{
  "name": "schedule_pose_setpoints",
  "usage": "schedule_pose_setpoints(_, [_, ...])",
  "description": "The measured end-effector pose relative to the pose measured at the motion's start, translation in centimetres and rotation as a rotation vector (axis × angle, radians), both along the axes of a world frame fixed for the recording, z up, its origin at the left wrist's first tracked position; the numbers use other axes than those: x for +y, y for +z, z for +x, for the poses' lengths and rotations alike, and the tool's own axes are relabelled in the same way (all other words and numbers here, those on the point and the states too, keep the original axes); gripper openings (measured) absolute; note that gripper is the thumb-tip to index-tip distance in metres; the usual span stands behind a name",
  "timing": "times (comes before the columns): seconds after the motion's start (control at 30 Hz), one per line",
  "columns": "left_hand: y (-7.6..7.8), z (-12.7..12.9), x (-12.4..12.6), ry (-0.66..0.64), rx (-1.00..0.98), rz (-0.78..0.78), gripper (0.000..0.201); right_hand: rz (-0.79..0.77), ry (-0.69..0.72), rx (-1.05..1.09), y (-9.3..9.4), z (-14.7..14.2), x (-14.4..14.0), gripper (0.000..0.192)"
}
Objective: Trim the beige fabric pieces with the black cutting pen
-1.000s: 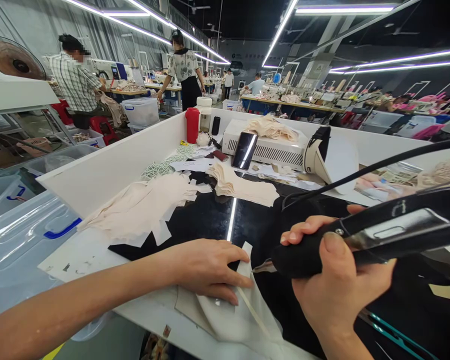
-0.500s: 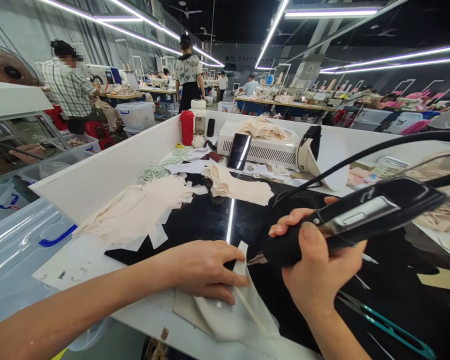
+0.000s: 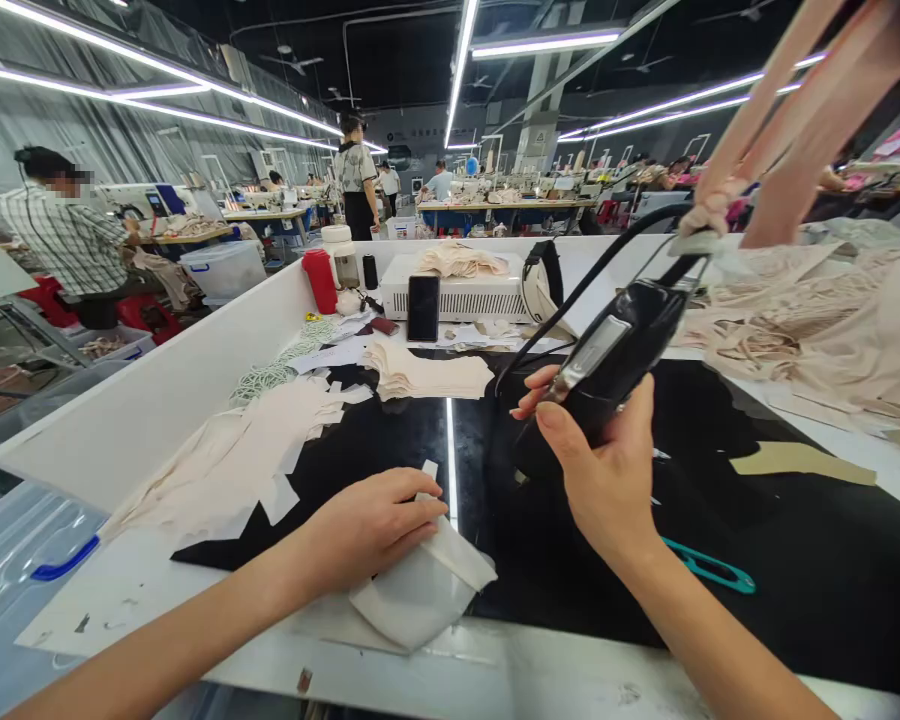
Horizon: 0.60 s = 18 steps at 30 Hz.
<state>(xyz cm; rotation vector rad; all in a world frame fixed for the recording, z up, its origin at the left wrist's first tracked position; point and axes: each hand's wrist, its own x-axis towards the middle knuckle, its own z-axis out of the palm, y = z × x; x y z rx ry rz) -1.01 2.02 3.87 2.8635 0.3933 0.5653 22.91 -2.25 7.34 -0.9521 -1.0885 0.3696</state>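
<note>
Nearest you, the white table edge [image 3: 525, 668] runs below the black mat [image 3: 555, 560], and the pale cloth piece [image 3: 424, 590] lies across both, folded, its narrow tip showing beyond your fingers. Your left hand [image 3: 371, 530] rests over it from the left, fingers together and lightly bent on the cloth; your thumb is hidden, so I cannot tell whether you are pinching it. To the right, a teal handle [image 3: 720, 570] lies on the mat, partly behind your right forearm. Your right hand [image 3: 607, 465] is wrapped round the black handheld tool [image 3: 634, 325], holding it tilted above the mat, well apart from the cloth, its upper end close to knotted pink straps [image 3: 709, 205]. A tan strip [image 3: 802, 462] lies on the mat further right. Beyond your left hand spreads a heap of pale pieces [image 3: 225, 460], with a neater stack [image 3: 427, 375] past it. Farther back, a phone [image 3: 423, 308] leans against a vented white box [image 3: 457, 300], right of a red container [image 3: 319, 282]. Past the partition, a person in a checked shirt [image 3: 64, 235] sits at the left.
</note>
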Motion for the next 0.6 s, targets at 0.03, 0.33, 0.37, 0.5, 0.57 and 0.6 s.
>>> schedule_pose_setpoints(0.03, [0.0,0.5,-0.4,0.014,-0.012,0.002,0.025,-0.016,-0.001,-0.035,-0.1,0.6,-0.1,0.048])
schedule_pose_setpoints(0.33, [-0.7,3.1,-2.0,0.092,0.155,-0.091,0.006,-0.308,-0.089,-0.511,-3.7,8.6,-4.6,0.057])
schedule_pose_setpoints(0.37, [-0.8,3.1,-1.9,0.097,0.158,-0.102,0.007,-0.332,-0.120,-0.578,-4.7,10.1,-5.5,0.060])
schedule_pose_setpoints(0.5, [-0.7,3.1,-1.6,0.113,0.213,-0.089,0.012,-0.436,-0.194,-0.810,-9.2,15.7,-9.3,0.061])
schedule_pose_setpoints(0.57, [-0.5,3.2,-1.6,0.141,0.249,-0.074,0.012,-0.444,-0.236,-0.890,-11.1,17.5,-10.7,0.059])
schedule_pose_setpoints(0.6, [-0.4,3.3,-1.6,0.159,0.264,-0.074,0.012,-0.459,-0.244,-0.934,-11.9,18.1,-11.2,0.057])
